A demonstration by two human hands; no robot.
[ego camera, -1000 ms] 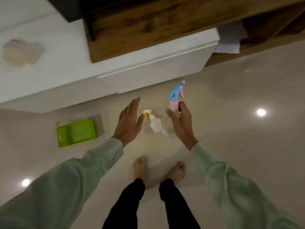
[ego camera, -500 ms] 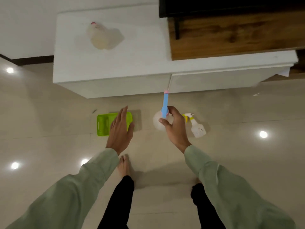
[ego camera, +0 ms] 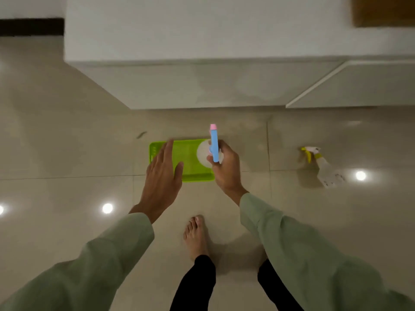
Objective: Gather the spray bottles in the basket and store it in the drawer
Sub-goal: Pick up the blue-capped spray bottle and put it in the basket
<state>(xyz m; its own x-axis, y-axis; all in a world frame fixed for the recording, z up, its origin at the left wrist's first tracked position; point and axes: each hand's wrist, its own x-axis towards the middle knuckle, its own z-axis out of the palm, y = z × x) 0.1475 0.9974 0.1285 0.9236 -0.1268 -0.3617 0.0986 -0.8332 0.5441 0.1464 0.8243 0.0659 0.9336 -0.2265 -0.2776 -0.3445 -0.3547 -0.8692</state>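
Note:
A lime-green basket lies on the tiled floor in front of a white cabinet. My right hand grips a clear spray bottle with a blue and pink trigger head, held above the basket's right end. My left hand hovers over the basket's left part, fingers spread, holding nothing. A second clear spray bottle with a yellow trigger lies on its side on the floor well to the right of the basket.
The white cabinet runs along the far side, with a drawer front at the right. My bare foot stands just below the basket. Glossy tiles reflect ceiling lights.
I have stepped left and closer to the basket. My right hand has carried the blue-headed bottle over the basket's right end, and the yellow-trigger bottle now lies farther to the right.

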